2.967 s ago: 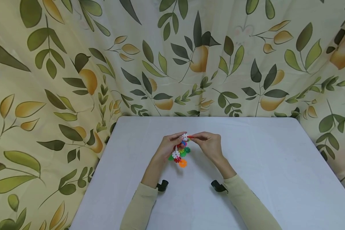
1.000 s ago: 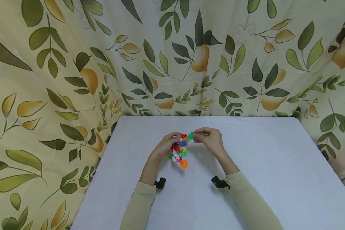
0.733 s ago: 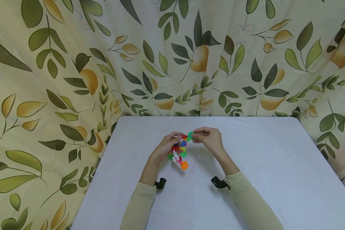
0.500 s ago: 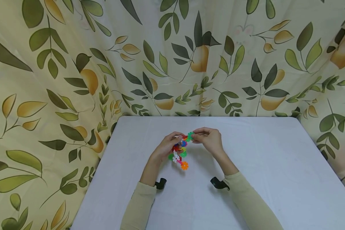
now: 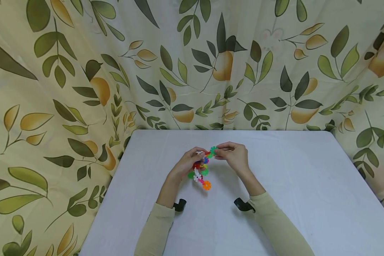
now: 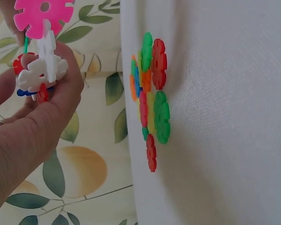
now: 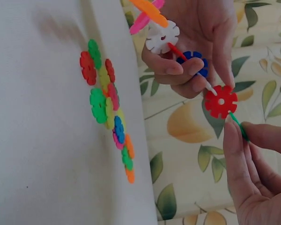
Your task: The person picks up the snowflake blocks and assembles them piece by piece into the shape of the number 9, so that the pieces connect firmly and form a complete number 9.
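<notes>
My left hand point(image 5: 187, 163) holds a chain of interlocking plastic flower discs between thumb and fingers, above the table. In the right wrist view its white disc point(image 7: 162, 37), blue disc point(image 7: 196, 62) and red disc point(image 7: 221, 101) show, linked edge to edge. A pink disc point(image 6: 44, 14) and an orange disc point(image 5: 206, 185) hang at the near end. Between thumb and fingertips my right hand point(image 5: 233, 156) pinches a green disc point(image 7: 239, 126), seen edge-on, its rim right at the red disc's edge. The left fingers cover part of the chain.
Beneath the hands, several loose discs lie in a cluster on the white-covered table point(image 5: 291, 185), among them a green one point(image 7: 98, 105) and a red one point(image 6: 159, 64). A leaf-patterned curtain point(image 5: 243, 71) stands along the back and left. Black wrist cameras jut from both forearms.
Three seconds ago my right hand was at a red piece beside the white disc; now it holds the green disc there. The orange end of the chain has shifted slightly toward me and right.
</notes>
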### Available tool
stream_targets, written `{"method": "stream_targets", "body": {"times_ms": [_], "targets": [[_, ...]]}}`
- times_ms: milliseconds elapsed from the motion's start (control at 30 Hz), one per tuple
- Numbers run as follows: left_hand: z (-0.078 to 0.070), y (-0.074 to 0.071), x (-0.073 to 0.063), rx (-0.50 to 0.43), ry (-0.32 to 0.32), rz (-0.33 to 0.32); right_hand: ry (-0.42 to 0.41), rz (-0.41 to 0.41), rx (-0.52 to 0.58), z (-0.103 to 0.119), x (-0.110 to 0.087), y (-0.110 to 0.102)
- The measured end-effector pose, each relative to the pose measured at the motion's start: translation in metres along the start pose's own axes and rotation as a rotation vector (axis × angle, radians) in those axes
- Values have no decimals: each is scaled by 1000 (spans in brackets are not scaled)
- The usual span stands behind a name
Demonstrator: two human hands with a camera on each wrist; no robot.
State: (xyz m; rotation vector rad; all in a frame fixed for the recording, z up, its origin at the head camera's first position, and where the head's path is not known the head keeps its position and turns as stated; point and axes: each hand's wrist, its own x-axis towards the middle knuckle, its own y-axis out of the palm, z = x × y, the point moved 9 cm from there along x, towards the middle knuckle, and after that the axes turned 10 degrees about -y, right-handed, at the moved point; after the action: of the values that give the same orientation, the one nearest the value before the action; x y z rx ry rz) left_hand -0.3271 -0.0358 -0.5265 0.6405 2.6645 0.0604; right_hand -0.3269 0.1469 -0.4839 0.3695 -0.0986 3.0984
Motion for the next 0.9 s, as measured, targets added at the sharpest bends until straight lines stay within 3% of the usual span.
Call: {"method": "stream_targets", "body": {"times_ms": [367, 600, 900], "targets": [[-1, 5, 0, 9, 17, -5, 22, 12, 23, -3, -3, 5], [-2, 6, 0, -16, 38, 7, 44, -4, 120, -6, -6, 10], [-1, 1, -1, 23, 20, -5, 0, 38, 78, -6, -5, 13]]}}
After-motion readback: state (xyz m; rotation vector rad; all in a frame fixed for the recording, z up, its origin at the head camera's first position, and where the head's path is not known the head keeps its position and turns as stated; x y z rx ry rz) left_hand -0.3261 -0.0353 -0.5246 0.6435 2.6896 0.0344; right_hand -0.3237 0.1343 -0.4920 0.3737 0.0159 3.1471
